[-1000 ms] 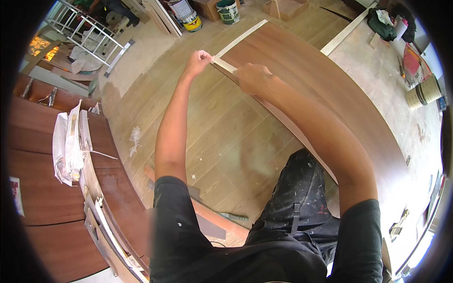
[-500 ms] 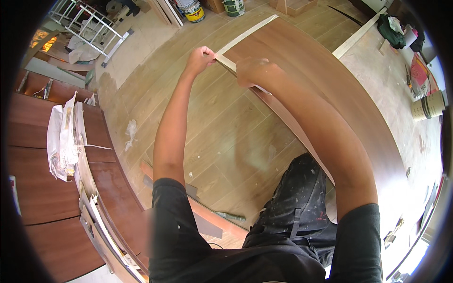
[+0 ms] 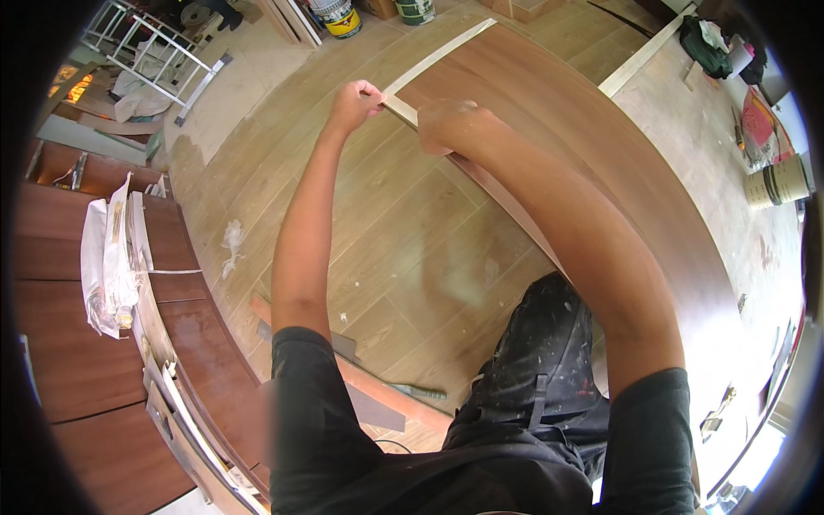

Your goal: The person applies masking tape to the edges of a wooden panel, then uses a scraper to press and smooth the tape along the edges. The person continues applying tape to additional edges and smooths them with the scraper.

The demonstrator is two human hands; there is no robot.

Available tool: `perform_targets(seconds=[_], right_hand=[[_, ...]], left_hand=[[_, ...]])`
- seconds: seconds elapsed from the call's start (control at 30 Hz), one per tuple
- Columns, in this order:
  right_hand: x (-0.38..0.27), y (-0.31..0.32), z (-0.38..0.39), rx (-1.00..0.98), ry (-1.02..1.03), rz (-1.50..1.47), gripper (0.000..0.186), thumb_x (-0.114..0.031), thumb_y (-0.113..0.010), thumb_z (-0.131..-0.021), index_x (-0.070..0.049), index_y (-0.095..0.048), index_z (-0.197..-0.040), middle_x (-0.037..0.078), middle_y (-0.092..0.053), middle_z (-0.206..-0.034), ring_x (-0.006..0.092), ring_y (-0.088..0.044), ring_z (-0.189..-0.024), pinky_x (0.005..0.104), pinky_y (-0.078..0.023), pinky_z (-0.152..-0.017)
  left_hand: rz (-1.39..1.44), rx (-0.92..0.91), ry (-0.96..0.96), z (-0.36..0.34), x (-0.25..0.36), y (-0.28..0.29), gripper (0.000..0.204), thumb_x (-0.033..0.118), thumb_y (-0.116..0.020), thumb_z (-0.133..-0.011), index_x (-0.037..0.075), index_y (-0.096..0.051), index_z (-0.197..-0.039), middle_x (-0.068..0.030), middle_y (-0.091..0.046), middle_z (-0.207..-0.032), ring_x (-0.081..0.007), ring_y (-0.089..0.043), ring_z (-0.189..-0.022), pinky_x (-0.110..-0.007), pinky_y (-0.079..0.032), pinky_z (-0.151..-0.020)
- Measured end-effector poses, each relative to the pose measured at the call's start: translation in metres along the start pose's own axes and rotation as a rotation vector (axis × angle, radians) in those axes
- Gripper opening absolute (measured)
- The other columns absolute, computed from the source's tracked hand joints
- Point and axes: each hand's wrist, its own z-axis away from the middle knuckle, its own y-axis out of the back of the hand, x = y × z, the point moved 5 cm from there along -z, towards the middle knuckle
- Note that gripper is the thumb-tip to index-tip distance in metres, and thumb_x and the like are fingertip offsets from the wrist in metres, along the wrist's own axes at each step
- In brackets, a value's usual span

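Note:
A long brown wood-grain panel (image 3: 549, 107) slants across the right half, with a pale strip of tape (image 3: 442, 56) along its far end and round onto its left corner. At that corner my left hand (image 3: 356, 105) is closed in a pinch, thumb and finger on the tape. Just right of it, my right hand (image 3: 452, 126) is curled over the panel's long left edge. Its fingers are turned away, so what they hold, if anything, is hidden. The pale tape runs between the two hands along the edge.
Right of the panel is a stained pale surface (image 3: 678, 129) with a cream tub (image 3: 777, 182) and a dark bag (image 3: 708, 50). Brown cabinet panels (image 3: 64, 326) with white wrapping (image 3: 112, 262) stand left. A ladder (image 3: 159, 56) and paint buckets (image 3: 336, 17) are at the back.
The whole view has shifted slightly, carrying hands and panel a little left and up. A white bit under my right hand no longer shows. The left-hand pinch stays at the corner.

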Motion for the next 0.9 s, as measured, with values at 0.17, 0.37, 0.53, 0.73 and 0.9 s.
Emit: perform_targets(seconds=[0.17,0.37,0.53,0.73,0.9], right_hand=[[0.007,0.001,-0.005,0.001,-0.003,-0.017,0.046,-0.012,-0.063,-0.083,-0.008,-0.07,-0.128,0.014,-0.076,-0.113,0.0328,-0.075,-0.104,0.0456,-0.059,-0.084],[0.012,0.008,0.001,-0.013,0.007,-0.057,0.042,-0.011,-0.058,-0.083,-0.005,-0.072,-0.122,0.019,-0.075,-0.113,0.0382,-0.073,-0.1,0.0511,-0.058,-0.081],[0.011,0.008,-0.001,-0.006,-0.004,-0.013,0.049,-0.015,-0.06,-0.083,-0.009,-0.068,-0.131,0.016,-0.075,-0.115,0.0344,-0.074,-0.101,0.0492,-0.06,-0.082],[0.013,0.001,-0.016,-0.044,-0.013,0.052,0.051,-0.012,-0.057,-0.084,-0.011,-0.067,-0.134,0.015,-0.075,-0.113,0.0354,-0.074,-0.101,0.0515,-0.06,-0.08],[0.006,0.003,-0.012,-0.042,-0.017,0.068,0.042,-0.009,-0.055,-0.082,-0.009,-0.073,-0.121,0.017,-0.073,-0.112,0.0367,-0.072,-0.099,0.0519,-0.056,-0.079]], left_hand=[[-0.032,-0.008,-0.003,0.0,0.002,-0.002,0.016,0.015,-0.078,-0.09,0.0,-0.072,-0.091,-0.0085,-0.074,-0.083,-0.0123,-0.072,-0.071,-0.026,-0.057,-0.065],[-0.017,-0.009,-0.02,0.002,0.002,-0.001,0.016,0.014,-0.078,-0.089,0.0,-0.072,-0.091,-0.0079,-0.075,-0.084,-0.0131,-0.073,-0.072,-0.028,-0.058,-0.066],[-0.064,0.021,-0.03,0.002,0.002,-0.001,0.018,0.017,-0.078,-0.088,0.0,-0.072,-0.091,-0.0089,-0.075,-0.085,-0.0132,-0.073,-0.072,-0.028,-0.057,-0.066],[-0.057,0.0,0.029,0.006,0.009,-0.002,0.021,0.019,-0.078,-0.09,0.0,-0.071,-0.094,-0.009,-0.073,-0.092,-0.0148,-0.073,-0.079,-0.028,-0.059,-0.07],[-0.048,-0.007,0.04,0.009,0.009,0.0,0.022,0.02,-0.077,-0.091,-0.001,-0.07,-0.094,-0.0089,-0.072,-0.094,-0.0156,-0.074,-0.083,-0.028,-0.06,-0.073]])
